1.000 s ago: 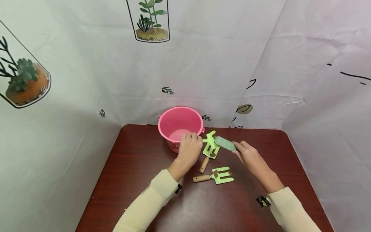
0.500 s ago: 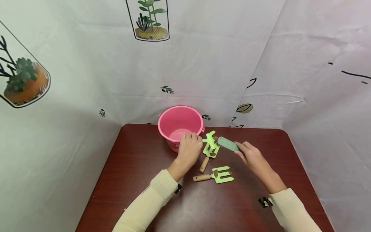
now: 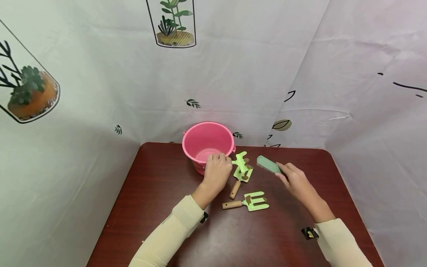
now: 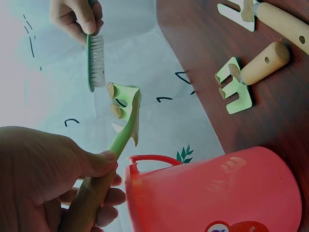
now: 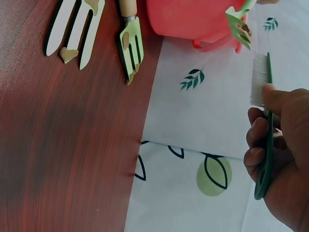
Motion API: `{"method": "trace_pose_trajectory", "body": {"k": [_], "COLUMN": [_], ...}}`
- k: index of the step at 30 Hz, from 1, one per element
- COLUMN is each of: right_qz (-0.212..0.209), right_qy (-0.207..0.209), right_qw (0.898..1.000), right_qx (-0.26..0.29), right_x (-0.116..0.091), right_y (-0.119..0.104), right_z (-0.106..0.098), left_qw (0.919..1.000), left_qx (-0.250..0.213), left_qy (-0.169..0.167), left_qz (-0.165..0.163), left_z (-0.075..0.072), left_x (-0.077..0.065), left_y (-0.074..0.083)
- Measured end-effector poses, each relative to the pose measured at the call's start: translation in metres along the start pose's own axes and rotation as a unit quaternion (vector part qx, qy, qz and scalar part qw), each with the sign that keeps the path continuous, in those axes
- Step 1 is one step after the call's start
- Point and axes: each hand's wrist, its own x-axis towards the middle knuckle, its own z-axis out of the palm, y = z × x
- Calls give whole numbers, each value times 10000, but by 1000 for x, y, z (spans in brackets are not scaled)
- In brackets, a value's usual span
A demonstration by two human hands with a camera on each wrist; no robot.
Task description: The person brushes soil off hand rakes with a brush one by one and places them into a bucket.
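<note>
A person works at a dark red tabletop [image 3: 160, 185], left hand [image 3: 216, 172] wrapped around a green-headed hand rake [image 3: 241, 162] and right hand [image 3: 296, 181] gripping a pale green brush [image 3: 268, 164], the two tools near each other but apart. From the head view, the rake's handle is hidden beneath the left hand, and its head overlaps a green fork [image 3: 235, 188] beside a pink bucket [image 3: 202, 135]; the left wrist view shows the rake held up in the air, well apart from that fork, with the thumb pressed along it and its wooden handle [image 4: 86, 204] inside the curled fingers. The head view gives only the brush's dotted back, while both wrist views bring out pale bristles [image 4: 97, 63] facing the rake, and the right wrist view adds the brush's dark green handle running through the right hand's bent fingers. Brown patches mark the rake's tines and the prongs of both forks, the second fork [image 3: 245, 203] lying closer to the person. A red oval label [image 4: 244, 226] with a white disc shows on the bucket's side in the left wrist view, cut by the frame edge; its lettering, like the small marking on the left sleeve [image 3: 173, 226], is too indistinct to read with confidence.
</note>
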Motion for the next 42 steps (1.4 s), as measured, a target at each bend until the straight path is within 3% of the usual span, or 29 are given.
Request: {"method": "trace_pose_trajectory", "body": {"k": [8, 15, 22, 33, 42], "right_qz": [52, -231, -507, -490, -429], "right_qy": [-110, 72, 186, -188, -159], "right_qw": [9997, 9994, 9985, 9981, 9980], "right_qx": [228, 261, 108, -306, -441], "right_x": [2, 8, 10, 12, 8], "right_y": [-3, -12, -22, -32, -28], "right_z": [2, 6, 10, 16, 17], "left_qw": [10000, 9999, 9997, 9995, 9993], "left_qx": [87, 136, 218, 270, 229], "left_qy": [6, 13, -46, -165, -272], "left_qz": [25, 32, 21, 19, 96], "left_z": [-1, -2, -1, -2, 0], "left_x": [2, 4, 5, 6, 4], "left_y": [3, 7, 10, 13, 12]}}
